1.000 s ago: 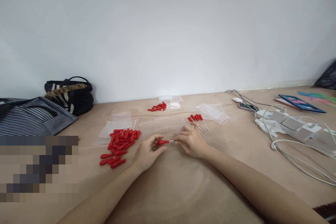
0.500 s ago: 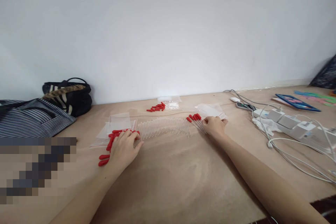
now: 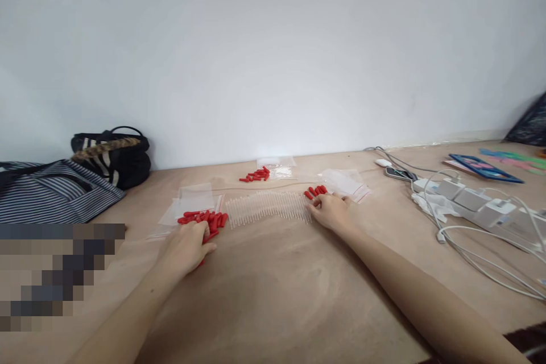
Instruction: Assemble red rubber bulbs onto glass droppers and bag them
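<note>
Over a heap of red rubber bulbs (image 3: 200, 216) lies my left hand (image 3: 185, 244). Its thumb stands apart from the bent fingers, with red bulbs under and between them; no firm grip shows. A long row of thin clear dropper tubes (image 3: 268, 205) runs side by side across the middle of the table. My right hand (image 3: 333, 210) is at the row's right end, thumb and fingertips slightly apart at the last tubes. Just behind its fingers lie several droppers with red bulbs (image 3: 316, 191), their tubes mostly hidden by the hand.
Clear zip bags (image 3: 194, 198) lie behind the heap, another bag (image 3: 343, 181) at right. Small red bulbs (image 3: 256, 174) sit near the wall. A power strip with chargers (image 3: 473, 199) and cables is on the right; a striped bag (image 3: 63, 187) and black bag (image 3: 128, 156) stand left.
My right hand has moved left, from the red-bulbed droppers to the end of the tube row. My left hand has drawn back left and nearer, from the row's left end onto the bulbs.
</note>
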A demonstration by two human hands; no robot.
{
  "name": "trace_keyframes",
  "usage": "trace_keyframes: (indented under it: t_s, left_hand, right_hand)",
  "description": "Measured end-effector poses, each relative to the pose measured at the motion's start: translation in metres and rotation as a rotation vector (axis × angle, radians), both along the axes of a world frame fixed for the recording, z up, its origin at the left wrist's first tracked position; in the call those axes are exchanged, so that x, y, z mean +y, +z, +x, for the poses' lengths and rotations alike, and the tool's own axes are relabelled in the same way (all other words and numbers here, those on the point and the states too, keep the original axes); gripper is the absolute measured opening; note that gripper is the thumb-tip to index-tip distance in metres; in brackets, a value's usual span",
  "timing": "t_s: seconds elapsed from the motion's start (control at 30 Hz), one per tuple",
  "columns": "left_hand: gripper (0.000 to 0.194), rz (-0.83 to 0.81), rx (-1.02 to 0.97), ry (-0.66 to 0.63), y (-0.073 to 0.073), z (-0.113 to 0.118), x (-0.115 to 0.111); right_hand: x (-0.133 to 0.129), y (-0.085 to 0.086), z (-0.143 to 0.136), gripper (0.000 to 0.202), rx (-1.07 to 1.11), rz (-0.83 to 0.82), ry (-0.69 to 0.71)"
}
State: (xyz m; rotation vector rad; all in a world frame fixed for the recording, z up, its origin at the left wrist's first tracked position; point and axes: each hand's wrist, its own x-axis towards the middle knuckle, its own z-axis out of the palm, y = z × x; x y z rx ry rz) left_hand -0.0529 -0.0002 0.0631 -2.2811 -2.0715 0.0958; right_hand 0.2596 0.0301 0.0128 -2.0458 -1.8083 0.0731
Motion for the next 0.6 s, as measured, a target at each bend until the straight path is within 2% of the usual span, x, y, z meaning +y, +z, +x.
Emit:
trace_keyframes:
  t_s: [0.2, 0.4, 0.6]
  left_hand:
    - [0.014, 0.009, -0.031, -0.022, 0.000, 0.001, 0.001]
    - [0.011, 0.022, 0.033, 0.022, 0.000, 0.006, 0.004]
    - [0.015, 0.017, 0.017, -0.015, -0.006, 0.002, 0.008]
  right_hand:
    - [0.001, 0.002, -0.011, 0.034, 0.001, -0.107, -0.030]
    - [0.003, 0.000, -0.014, 0.034, -0.015, -0.121, -0.050]
    - [0.004, 0.000, -0.014, 0.032, 0.011, -0.129, -0.055]
